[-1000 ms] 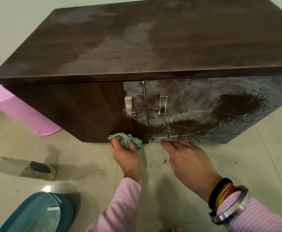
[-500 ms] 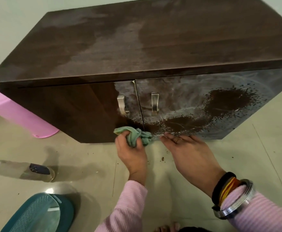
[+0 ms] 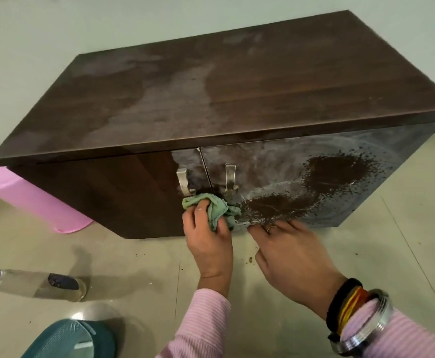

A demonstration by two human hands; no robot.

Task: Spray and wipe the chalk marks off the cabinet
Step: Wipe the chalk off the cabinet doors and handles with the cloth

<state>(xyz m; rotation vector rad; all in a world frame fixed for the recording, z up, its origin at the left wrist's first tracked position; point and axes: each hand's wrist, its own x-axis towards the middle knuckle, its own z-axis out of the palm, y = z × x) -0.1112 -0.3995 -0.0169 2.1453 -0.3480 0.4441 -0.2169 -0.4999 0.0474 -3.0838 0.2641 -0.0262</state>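
Note:
A dark brown wooden cabinet (image 3: 211, 99) stands on the floor with two doors and two metal handles. White chalk smears cover the right door (image 3: 327, 174) and a strip of the left door beside its handle (image 3: 184, 180); two dark wet patches show on the right door. My left hand (image 3: 208, 239) grips a crumpled green cloth (image 3: 215, 210) pressed on the doors' lower middle, just below the handles. My right hand (image 3: 291, 257) has straight fingers touching the bottom edge of the right door.
A clear spray bottle (image 3: 38, 282) with a blue cap lies on the tiled floor at the left. A pink bucket (image 3: 28, 200) lies beside the cabinet's left end. A teal basket (image 3: 64, 339) sits at the bottom left. Small crumbs dot the floor.
My left hand has moved the cloth right and up, from the left door's bottom edge to the seam under the handles. My right hand stays at the right door's bottom edge.

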